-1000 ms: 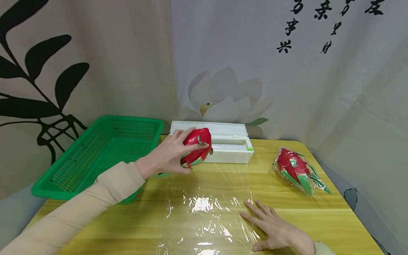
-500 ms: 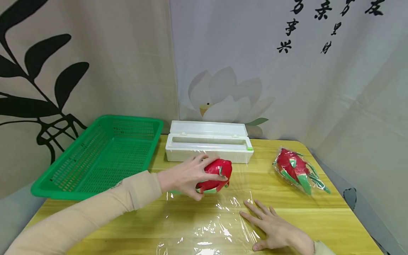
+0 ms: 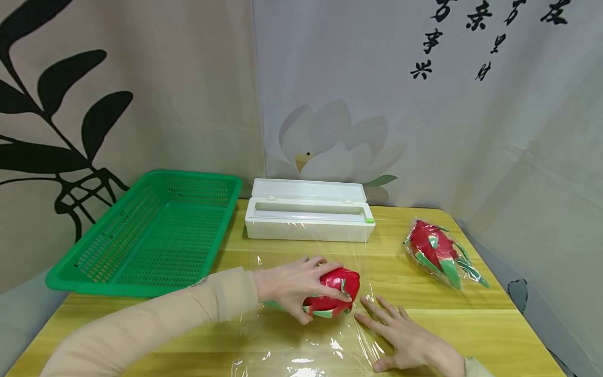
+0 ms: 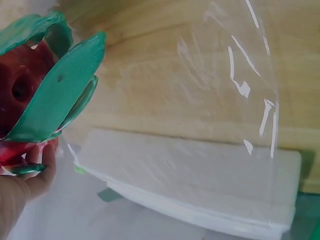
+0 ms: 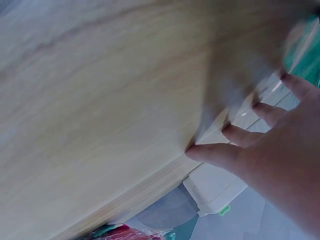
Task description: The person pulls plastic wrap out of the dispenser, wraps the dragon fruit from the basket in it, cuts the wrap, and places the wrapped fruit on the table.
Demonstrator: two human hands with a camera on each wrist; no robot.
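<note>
My left hand (image 3: 299,287) grips a red dragon fruit (image 3: 340,283) with green leafy tips, over a sheet of clear plastic wrap (image 3: 311,348) spread on the table. Whether the fruit touches the wrap I cannot tell. In the left wrist view the green leaves (image 4: 60,90) of the fruit stick out past the fingers. My right hand (image 3: 406,335) lies with spread fingers on the right edge of the wrap. From a white wrap dispenser box (image 3: 308,229) at the back, its lid raised, the film runs forward.
A second dragon fruit (image 3: 435,248), wrapped in clear film, lies at the right of the wooden table (image 3: 471,335). The green plastic basket (image 3: 141,246) takes up the left side. A printed curtain (image 3: 424,131) hangs behind the table.
My left hand has carried the dragon fruit from in front of the dispenser box forward and to the right, down over the wrap. The right hand has stayed in place.
</note>
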